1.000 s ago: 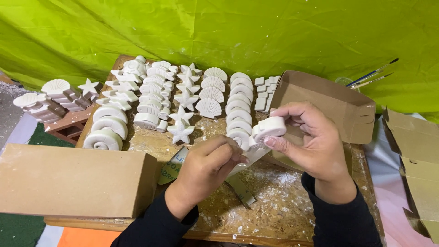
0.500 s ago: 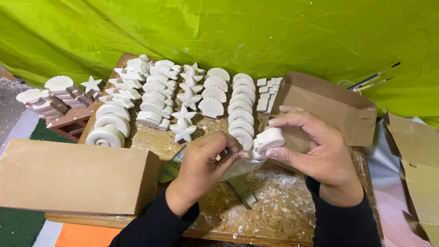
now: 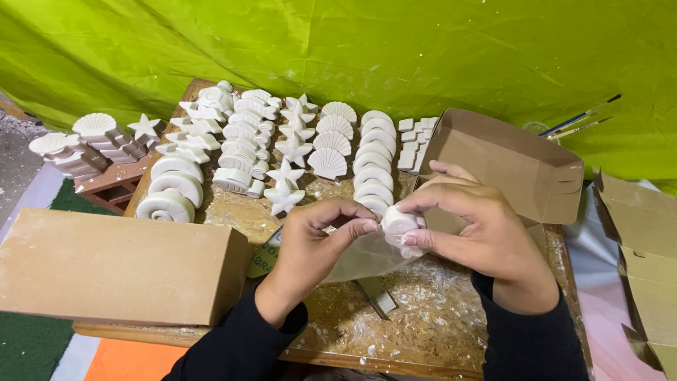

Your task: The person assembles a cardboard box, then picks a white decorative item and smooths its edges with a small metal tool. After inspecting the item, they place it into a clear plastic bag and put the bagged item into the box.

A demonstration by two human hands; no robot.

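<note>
My right hand (image 3: 474, 224) grips a small white plaster piece (image 3: 399, 221) between thumb and fingers, just above the wooden board (image 3: 331, 324). My left hand (image 3: 314, 245) pinches the edge of a clear plastic bag (image 3: 367, 257) that hangs under the piece, its fingertips touching the plaster. Both hands meet in front of the open brown cardboard box (image 3: 509, 165). Rows of white plaster shells, starfish and spirals (image 3: 275, 148) lie on the board beyond my hands.
A closed brown cardboard box (image 3: 116, 267) lies at the board's left front. More plaster pieces (image 3: 84, 144) sit on a low stand at far left. Flat cardboard (image 3: 645, 233) lies at right, paintbrushes (image 3: 578, 121) on the green cloth behind. A metal scraper (image 3: 375, 295) lies on the dusty board.
My right hand has lowered and turned the plaster piece toward my left hand. The left hand has risen off the board and pinched the plastic bag against the piece.
</note>
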